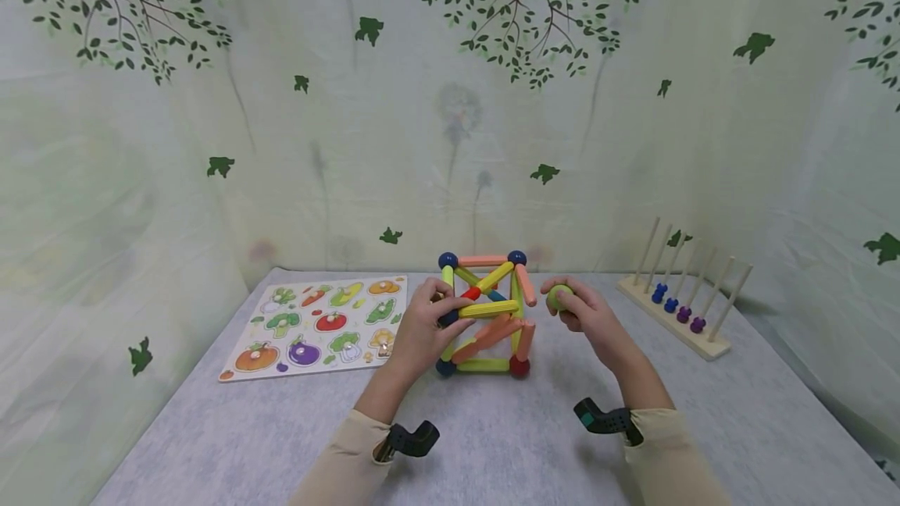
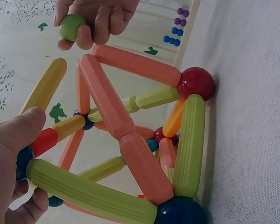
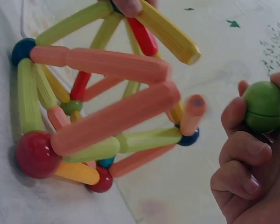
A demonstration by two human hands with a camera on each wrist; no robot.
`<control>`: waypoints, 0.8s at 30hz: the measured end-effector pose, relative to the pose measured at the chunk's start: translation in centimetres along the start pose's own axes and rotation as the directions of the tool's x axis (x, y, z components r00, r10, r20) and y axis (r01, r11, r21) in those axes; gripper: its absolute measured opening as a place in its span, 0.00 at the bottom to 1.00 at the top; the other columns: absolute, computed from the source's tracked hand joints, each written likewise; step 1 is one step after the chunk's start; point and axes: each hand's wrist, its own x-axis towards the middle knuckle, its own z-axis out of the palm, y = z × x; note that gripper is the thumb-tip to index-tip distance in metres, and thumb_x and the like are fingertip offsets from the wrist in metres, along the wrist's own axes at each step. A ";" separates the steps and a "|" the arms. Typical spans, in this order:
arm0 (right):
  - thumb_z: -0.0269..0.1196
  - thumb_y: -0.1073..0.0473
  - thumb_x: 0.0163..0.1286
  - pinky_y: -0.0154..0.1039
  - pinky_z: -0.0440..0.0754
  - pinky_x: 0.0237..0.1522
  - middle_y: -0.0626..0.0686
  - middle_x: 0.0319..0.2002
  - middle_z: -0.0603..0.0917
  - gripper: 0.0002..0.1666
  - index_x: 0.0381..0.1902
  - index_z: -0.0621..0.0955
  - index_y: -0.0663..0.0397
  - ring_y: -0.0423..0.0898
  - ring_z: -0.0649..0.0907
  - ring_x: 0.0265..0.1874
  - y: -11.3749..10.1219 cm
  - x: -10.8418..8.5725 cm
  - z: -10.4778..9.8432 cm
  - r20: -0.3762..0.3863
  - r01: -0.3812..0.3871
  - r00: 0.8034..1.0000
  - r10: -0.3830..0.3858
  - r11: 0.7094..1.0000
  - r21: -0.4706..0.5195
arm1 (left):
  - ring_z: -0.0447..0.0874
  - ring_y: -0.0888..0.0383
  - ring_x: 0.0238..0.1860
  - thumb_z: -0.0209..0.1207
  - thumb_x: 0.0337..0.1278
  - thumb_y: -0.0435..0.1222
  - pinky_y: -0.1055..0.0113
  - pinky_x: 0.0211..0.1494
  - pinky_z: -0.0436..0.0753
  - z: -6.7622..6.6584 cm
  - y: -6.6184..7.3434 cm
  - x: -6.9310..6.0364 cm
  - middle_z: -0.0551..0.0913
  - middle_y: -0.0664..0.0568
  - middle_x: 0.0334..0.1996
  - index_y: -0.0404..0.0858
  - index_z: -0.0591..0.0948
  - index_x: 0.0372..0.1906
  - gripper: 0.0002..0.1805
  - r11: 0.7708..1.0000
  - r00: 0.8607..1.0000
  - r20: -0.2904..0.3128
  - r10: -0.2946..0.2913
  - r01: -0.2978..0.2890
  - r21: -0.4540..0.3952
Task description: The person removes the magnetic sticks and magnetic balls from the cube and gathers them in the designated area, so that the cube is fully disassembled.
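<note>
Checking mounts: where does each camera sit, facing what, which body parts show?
Head: on head, facing forward, down at the stick-and-ball frame; left hand, right hand, sleeves show.
Left wrist: worn there, facing across the frame towards the bead rack; both hands show.
Right wrist: worn there, facing the frame from its right; right hand and part of the left show.
Wrist views share the frame and green ball.

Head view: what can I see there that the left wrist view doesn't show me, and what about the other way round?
Only the head view: the flat white board with vegetable pictures and the beige fabric sleeves.

Only the left wrist view: a short orange stick leading to a second red ball.

Both: the left hand gripping the frame of coloured sticks and balls, the right hand holding a round green ball, and the wooden peg rack with blue and purple beads.
</note>
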 end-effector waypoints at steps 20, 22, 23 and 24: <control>0.58 0.40 0.74 0.39 0.76 0.35 0.59 0.46 0.80 0.28 0.64 0.74 0.48 0.53 0.77 0.39 4.0 0.7 -3.0 -0.226 -0.178 0.969 0.096 0.911 -0.372 | 0.71 0.57 0.44 0.74 0.50 0.39 0.68 0.44 0.79 0.0 -0.1 0.0 0.72 0.53 0.40 0.42 0.89 0.42 0.13 0.999 1.000 -0.008 0.021 -0.021 0.027; 0.56 0.40 0.75 0.38 0.76 0.35 0.59 0.48 0.79 0.29 0.66 0.74 0.47 0.53 0.77 0.43 4.9 0.7 -3.4 -0.253 -0.211 0.961 0.113 0.888 -0.408 | 0.71 0.57 0.45 0.74 0.50 0.39 0.68 0.44 0.80 0.0 -0.1 0.0 0.72 0.53 0.40 0.42 0.89 0.42 0.13 0.999 1.000 -0.007 0.022 -0.022 0.030; 0.56 0.40 0.75 0.38 0.77 0.36 0.60 0.49 0.79 0.30 0.67 0.73 0.48 0.53 0.78 0.44 5.3 0.7 -3.7 -0.260 -0.229 0.957 0.127 0.879 -0.417 | 0.72 0.57 0.45 0.74 0.50 0.39 0.68 0.45 0.80 -0.1 -0.1 0.0 0.72 0.53 0.41 0.42 0.89 0.42 0.13 0.999 1.000 -0.004 0.020 -0.020 0.030; 0.56 0.40 0.75 0.38 0.78 0.36 0.61 0.51 0.79 0.30 0.67 0.72 0.49 0.53 0.79 0.44 5.7 0.7 -3.9 -0.270 -0.252 0.952 0.146 0.874 -0.416 | 0.72 0.57 0.44 0.74 0.49 0.39 0.68 0.45 0.80 0.0 -0.1 0.0 0.72 0.53 0.41 0.42 0.89 0.42 0.13 0.999 1.000 -0.009 0.023 -0.023 0.034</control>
